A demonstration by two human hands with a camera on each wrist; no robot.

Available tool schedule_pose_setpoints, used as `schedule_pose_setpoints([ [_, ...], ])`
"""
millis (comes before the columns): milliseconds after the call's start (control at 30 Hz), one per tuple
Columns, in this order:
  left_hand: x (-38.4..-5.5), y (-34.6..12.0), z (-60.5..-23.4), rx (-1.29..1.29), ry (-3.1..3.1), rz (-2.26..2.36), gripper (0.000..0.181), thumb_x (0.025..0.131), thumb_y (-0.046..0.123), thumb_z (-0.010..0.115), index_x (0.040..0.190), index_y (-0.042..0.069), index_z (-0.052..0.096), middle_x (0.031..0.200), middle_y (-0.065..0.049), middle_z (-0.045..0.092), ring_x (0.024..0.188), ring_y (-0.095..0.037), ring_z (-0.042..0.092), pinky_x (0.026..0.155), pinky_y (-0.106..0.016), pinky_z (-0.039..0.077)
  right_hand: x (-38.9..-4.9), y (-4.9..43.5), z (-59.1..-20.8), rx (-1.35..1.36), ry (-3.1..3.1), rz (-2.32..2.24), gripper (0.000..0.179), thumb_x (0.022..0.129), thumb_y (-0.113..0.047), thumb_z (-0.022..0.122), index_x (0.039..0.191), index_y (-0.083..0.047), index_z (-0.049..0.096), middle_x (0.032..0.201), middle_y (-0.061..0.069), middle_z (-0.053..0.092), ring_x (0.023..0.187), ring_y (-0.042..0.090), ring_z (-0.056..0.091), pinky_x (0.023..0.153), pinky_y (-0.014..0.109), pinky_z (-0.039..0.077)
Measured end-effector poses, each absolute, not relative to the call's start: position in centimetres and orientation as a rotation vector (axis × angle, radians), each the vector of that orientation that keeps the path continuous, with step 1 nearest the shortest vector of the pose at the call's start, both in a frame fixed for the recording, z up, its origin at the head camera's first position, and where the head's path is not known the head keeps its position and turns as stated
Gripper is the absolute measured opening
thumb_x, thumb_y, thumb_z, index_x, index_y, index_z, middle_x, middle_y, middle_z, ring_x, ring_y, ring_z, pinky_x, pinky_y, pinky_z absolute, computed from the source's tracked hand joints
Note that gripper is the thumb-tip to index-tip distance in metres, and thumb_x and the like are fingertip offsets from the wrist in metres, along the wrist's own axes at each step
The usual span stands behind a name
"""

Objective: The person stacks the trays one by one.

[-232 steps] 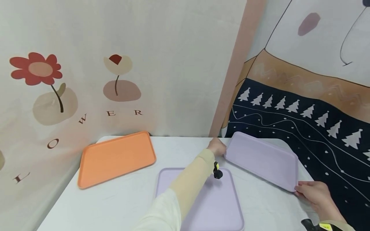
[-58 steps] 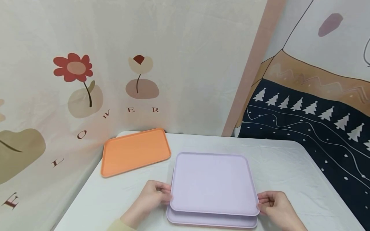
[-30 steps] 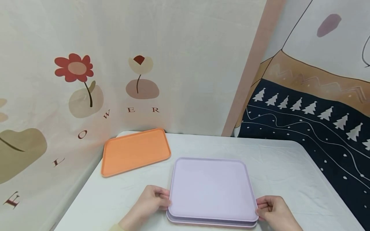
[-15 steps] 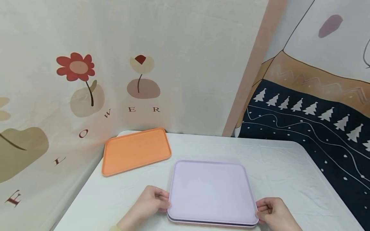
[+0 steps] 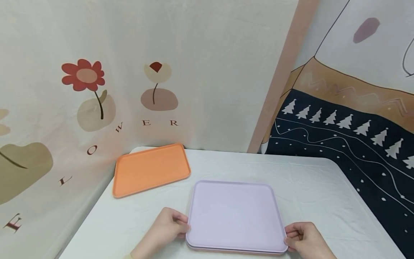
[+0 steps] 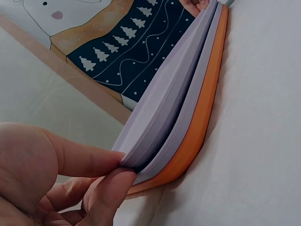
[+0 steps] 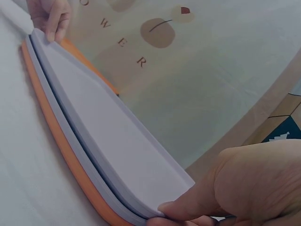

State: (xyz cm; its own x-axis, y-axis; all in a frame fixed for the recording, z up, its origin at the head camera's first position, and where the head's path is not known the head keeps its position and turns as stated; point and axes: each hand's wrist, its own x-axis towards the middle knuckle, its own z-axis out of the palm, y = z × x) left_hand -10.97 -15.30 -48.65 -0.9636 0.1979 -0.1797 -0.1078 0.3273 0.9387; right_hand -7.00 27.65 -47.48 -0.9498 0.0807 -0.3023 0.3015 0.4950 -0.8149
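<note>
A lavender tray [image 5: 236, 216] lies squarely over a second lavender tray [image 6: 192, 113], a thin dark gap showing between their rims. Under both, an orange tray [image 6: 209, 101] forms the bottom of the stack, plain in the wrist views. My left hand [image 5: 168, 226] pinches the top tray's left rim near its front corner, thumb and finger at the edge. On the opposite side my right hand [image 5: 305, 237] pinches the right rim of the same tray, thumb on top in the right wrist view.
Another orange tray [image 5: 152, 171] lies at the back left of the white table [image 5: 310, 187]. Behind the table hangs a pale cloth [image 5: 213, 90] with flowers and letters; a dark cloth with white trees [image 5: 323, 140] hangs at the right.
Earlier, both hands held the lavender tray at the back right, then brought it over the stack. Lately it has come down and toward me, narrowing the gap to the lavender tray below.
</note>
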Motion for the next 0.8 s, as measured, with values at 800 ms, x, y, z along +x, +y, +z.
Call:
schedule_pose_setpoints([
  [800, -10.87, -15.35, -48.22, 0.061, 2.376, 1.629, 0.015, 0.079, -0.004, 0.082, 0.091, -0.004, 0.075, 0.074, -0.005, 0.07, 0.063, -0.018, 0.069, 0.059, -0.034, 0.063, -6.97, 27.01, -47.11, 0.369, 2.546, -1.397, 0.023, 0.083, 0.014, 0.074, 0.105, 0.015, 0.068, 0.086, 0.012, 0.065, 0.079, 0.022, 0.068, 0.066, 0.032, 0.063],
])
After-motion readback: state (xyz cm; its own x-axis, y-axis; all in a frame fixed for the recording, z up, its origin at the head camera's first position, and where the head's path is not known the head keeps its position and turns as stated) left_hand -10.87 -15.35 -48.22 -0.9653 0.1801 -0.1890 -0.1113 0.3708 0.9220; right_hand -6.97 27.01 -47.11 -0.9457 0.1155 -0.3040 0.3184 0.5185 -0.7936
